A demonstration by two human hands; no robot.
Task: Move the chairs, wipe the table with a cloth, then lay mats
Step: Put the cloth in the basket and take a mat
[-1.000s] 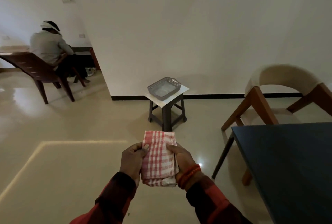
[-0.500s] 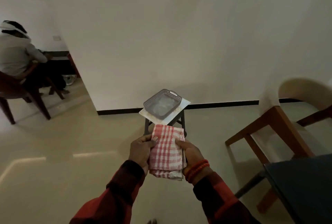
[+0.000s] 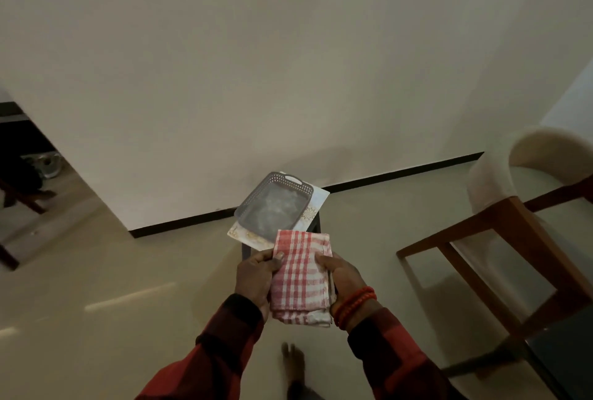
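We hold the folded red-and-white checked cotton cloth flat between both hands, out in front of our chest and above the glossy beige floor. Our left hand grasps its left edge with the thumb lying on top of the fabric, and our right hand grasps the right edge the same way, so each grip is closed on the cloth and neither is free. A string of orange beads sits on the right wrist.

Just beyond the cloth stands a small dark stool carrying a grey perforated plastic basket, which rests on pale patterned flat sheets that look like the mats, though we cannot be sure. To our right a wooden chair with a cream curved back stands pulled away from the dark bench, of which only a corner shows at the lower right.

We judge the wiping to be finished or nearly so, and the step in hand to be putting the cloth away at the stool. The next move calls for lowering the cloth into the basket or beside it, letting go with both hands, then drawing the sheets out from under the basket without tipping it off the stool.
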